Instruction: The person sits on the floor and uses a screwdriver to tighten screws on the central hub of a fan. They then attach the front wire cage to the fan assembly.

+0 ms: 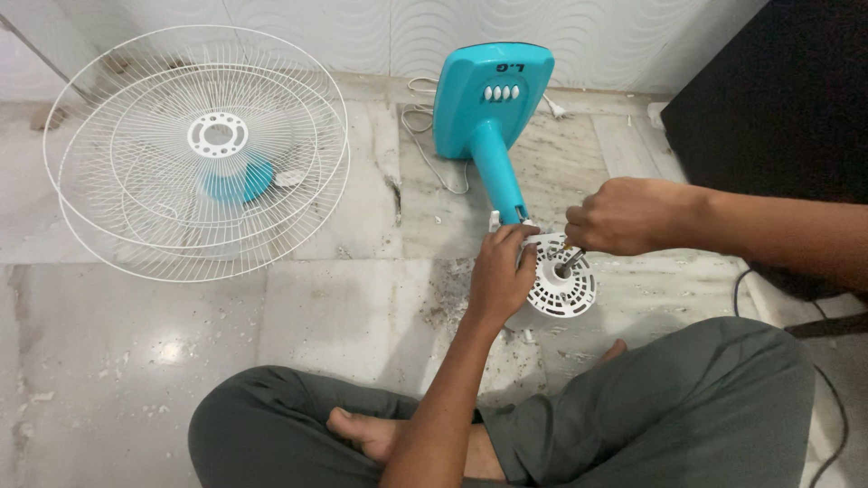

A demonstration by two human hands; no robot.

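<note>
A turquoise table fan base (488, 99) with white buttons lies tipped on the marble floor, its neck running down to a white vented motor housing (565, 287). My left hand (502, 276) grips the housing's left edge, steadying it. My right hand (619, 215) is closed around a screwdriver (571, 260) whose tip points down into the middle of the housing. I sit cross-legged in grey trousers, bare foot showing below.
Two white wire fan guards (194, 149) lie stacked at the left with a turquoise blade part (237, 181) under them. A white power cord (423, 126) trails by the base. A dark cabinet (768, 99) stands at the right, a black cable (836, 398) beside it. Dust litters the floor.
</note>
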